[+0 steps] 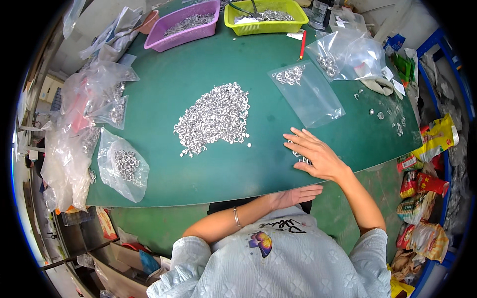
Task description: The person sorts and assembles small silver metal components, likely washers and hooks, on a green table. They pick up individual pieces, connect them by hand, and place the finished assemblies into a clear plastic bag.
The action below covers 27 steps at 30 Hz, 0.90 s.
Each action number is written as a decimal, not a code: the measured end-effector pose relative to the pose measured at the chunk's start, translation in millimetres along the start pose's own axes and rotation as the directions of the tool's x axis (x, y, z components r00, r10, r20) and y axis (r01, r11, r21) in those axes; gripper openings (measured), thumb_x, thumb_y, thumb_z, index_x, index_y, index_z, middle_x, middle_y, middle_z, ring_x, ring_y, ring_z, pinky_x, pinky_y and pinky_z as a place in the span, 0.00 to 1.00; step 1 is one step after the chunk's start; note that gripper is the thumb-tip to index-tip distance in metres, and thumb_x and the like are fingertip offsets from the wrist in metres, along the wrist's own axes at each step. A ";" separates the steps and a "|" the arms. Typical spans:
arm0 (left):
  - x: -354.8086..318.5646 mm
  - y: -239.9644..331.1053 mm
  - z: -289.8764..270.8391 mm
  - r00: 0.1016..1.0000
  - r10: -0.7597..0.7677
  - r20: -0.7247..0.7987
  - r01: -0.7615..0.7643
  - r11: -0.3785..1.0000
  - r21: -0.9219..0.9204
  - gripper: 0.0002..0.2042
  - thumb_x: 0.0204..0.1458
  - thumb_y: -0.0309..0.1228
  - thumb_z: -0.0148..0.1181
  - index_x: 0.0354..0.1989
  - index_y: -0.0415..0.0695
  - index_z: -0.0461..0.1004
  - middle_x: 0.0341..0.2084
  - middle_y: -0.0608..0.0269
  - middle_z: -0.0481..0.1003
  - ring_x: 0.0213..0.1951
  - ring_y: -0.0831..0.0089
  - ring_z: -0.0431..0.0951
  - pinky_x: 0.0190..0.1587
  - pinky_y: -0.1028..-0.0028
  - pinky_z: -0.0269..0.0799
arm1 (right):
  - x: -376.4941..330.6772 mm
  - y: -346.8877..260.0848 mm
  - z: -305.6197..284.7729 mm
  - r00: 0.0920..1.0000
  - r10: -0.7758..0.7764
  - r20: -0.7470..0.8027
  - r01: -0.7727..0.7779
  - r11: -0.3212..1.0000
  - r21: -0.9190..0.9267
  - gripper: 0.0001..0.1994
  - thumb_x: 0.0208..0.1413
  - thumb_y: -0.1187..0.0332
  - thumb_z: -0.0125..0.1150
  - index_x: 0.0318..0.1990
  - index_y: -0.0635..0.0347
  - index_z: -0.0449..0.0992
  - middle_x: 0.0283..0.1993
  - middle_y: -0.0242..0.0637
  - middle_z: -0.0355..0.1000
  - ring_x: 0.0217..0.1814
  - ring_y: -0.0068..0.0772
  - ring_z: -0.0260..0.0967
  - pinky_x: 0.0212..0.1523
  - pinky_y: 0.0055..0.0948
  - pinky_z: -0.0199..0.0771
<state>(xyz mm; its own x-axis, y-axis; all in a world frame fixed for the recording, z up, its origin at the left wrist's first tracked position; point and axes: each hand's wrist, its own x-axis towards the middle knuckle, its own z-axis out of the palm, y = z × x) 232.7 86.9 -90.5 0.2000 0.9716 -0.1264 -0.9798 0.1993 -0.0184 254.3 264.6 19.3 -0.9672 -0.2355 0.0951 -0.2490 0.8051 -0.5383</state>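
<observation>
My right hand (318,156) lies over a few small silver metal pieces (295,153) near the table's front edge, its fingers stretched out. Part of that little group is hidden beneath the palm. Just below the edge, my left hand (293,196) is held palm up with the fingers extended, and nothing shows in it. A large heap of small silver ring-like metal pieces (213,119) is spread on the green table (208,176), left of my right hand. Beyond that hand lies a flat clear plastic bag (315,102) with silver pieces at its far end.
A purple basket (161,45) and a yellow-green basket (268,29), both holding metal pieces, stand at the back. Filled clear bags (126,166) crowd the left side. A red pen (302,44) and another bag (348,54) lie at far right. Loose bits (397,119) dot the right edge.
</observation>
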 end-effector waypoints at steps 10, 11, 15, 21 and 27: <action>8.1 -5.1 13.0 0.997 0.011 0.083 -0.010 1.000 -0.014 0.35 0.61 0.52 0.41 0.67 0.36 0.49 0.67 0.42 0.50 0.69 0.53 0.50 0.71 0.58 0.44 | -26.7 -16.8 -1.0 0.991 0.105 -0.077 -0.104 0.994 0.019 0.30 0.48 0.64 0.64 0.61 0.60 0.66 0.69 0.42 0.57 0.73 0.47 0.48 0.71 0.47 0.49; 9.4 -6.5 11.5 0.998 0.023 0.063 -0.022 1.000 -0.022 0.34 0.61 0.52 0.41 0.67 0.36 0.50 0.67 0.42 0.51 0.69 0.53 0.51 0.71 0.58 0.44 | -29.5 -19.8 -1.2 0.989 0.133 -0.058 -0.136 0.989 -0.051 0.31 0.47 0.65 0.64 0.61 0.61 0.65 0.69 0.42 0.56 0.73 0.47 0.48 0.71 0.47 0.49; 10.4 -9.2 9.0 0.999 0.046 0.004 -0.046 0.998 -0.032 0.32 0.62 0.50 0.40 0.64 0.36 0.55 0.64 0.42 0.57 0.67 0.53 0.55 0.71 0.58 0.44 | -41.2 -35.5 5.7 0.980 0.195 -0.032 -0.195 0.981 -0.006 0.38 0.44 0.67 0.67 0.64 0.67 0.58 0.70 0.45 0.53 0.73 0.48 0.48 0.71 0.45 0.49; 14.5 -10.9 -6.8 0.942 0.100 0.320 -0.047 0.984 -0.171 0.28 0.62 0.47 0.40 0.64 0.38 0.57 0.64 0.46 0.58 0.65 0.55 0.59 0.70 0.58 0.49 | -54.0 -49.1 16.2 0.935 0.338 -0.110 -0.347 0.935 -0.074 0.41 0.42 0.67 0.67 0.65 0.70 0.55 0.71 0.50 0.51 0.74 0.49 0.46 0.72 0.45 0.47; 9.5 -11.4 5.1 0.990 0.137 0.035 -0.138 0.990 0.002 0.28 0.62 0.48 0.38 0.67 0.46 0.54 0.67 0.49 0.54 0.67 0.57 0.55 0.70 0.58 0.48 | -65.8 -63.1 35.5 0.935 0.316 -0.160 -0.334 0.938 -0.096 0.41 0.40 0.65 0.69 0.63 0.72 0.57 0.69 0.51 0.53 0.73 0.53 0.48 0.70 0.48 0.49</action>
<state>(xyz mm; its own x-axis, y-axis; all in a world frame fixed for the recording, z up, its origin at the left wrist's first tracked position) 245.8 94.6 -86.5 0.0636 0.9937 -0.0924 -0.9980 0.0640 0.0009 335.4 210.0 17.3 -0.9913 0.1212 0.0522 0.0843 0.8861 -0.4559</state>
